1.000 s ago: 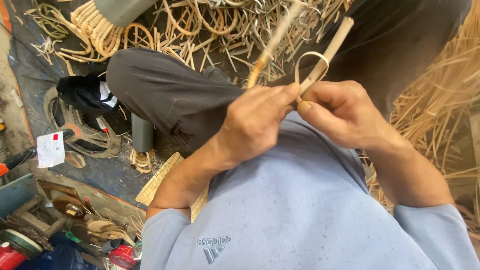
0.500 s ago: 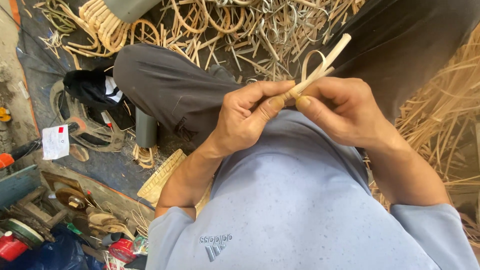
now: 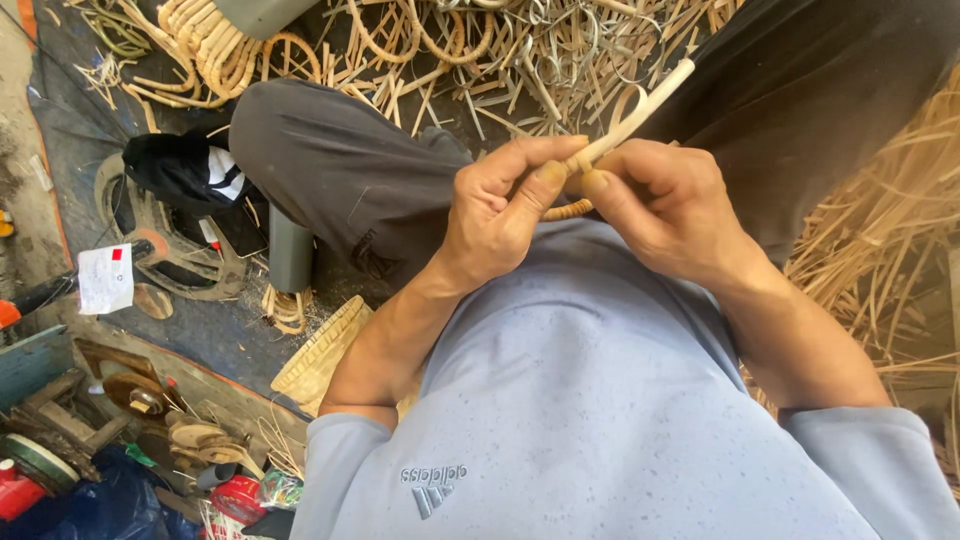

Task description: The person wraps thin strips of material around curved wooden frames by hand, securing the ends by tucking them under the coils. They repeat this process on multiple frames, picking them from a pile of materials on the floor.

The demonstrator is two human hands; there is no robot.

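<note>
Your grey sweatshirt fills the space below both hands; its cloth is soft and speckled. Your dark trouser leg lies just left of the left hand, with a second dark leg above and right of the right hand. A heap of loose cane strips covers the floor beyond the fingertips, and straw-coloured bundles crowd the right wrist, so open room exists only directly above the hands.

Your left hand is curled nearly closed, thumb pressed against the pale cane stick. Your right hand is likewise closed, thumb tip touching the same stick just beside the left thumb. The stick is smooth, straight and round, and it angles up and to the right out of the pinch. A short ribbed coil of cane shows between the two palms, under the thumbs. A small woven basket sits beside the left forearm.
</note>
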